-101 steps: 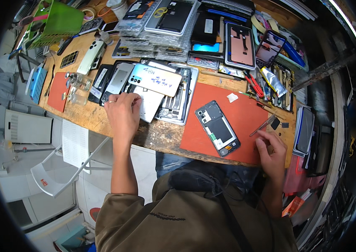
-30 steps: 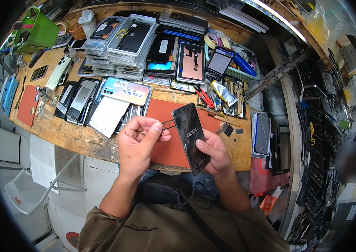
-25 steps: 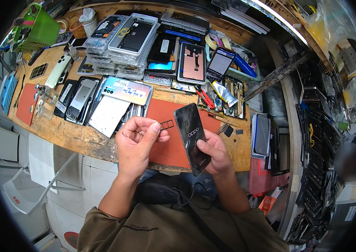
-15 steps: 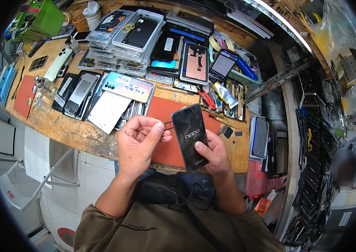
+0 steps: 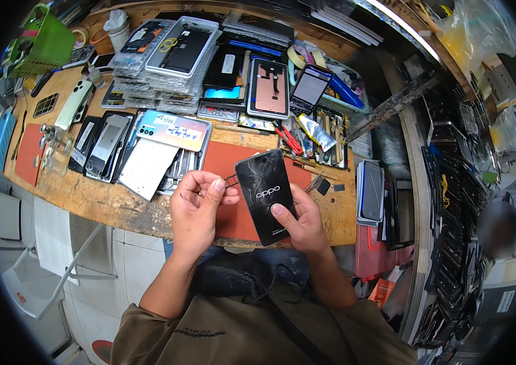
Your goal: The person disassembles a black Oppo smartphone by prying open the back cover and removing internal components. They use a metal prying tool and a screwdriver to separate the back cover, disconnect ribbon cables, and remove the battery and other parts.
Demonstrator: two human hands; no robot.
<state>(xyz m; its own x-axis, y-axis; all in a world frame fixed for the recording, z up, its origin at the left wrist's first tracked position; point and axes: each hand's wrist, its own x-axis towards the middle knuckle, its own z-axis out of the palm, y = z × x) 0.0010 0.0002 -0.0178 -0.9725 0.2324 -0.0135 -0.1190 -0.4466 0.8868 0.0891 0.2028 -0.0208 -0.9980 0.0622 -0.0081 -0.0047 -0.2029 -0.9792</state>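
Above the desk's (image 5: pixel 118 204) near edge, the right hand (image 5: pixel 303 222) clasped a black phone (image 5: pixel 264 196), long axis running away; the left hand (image 5: pixel 196 204) pinched a SIM tray (image 5: pixel 232 179) just left of it.

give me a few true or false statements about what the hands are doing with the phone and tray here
1. The right hand holds a black phone above the bench. True.
2. The left hand pinches a small card tray beside the phone's edge. True.
3. The phone lies flat on the red mat. False: it is lifted in the right hand.
4. The left hand is empty. False: it holds the tray.
5. A green basket stands at the bench's far left. True.
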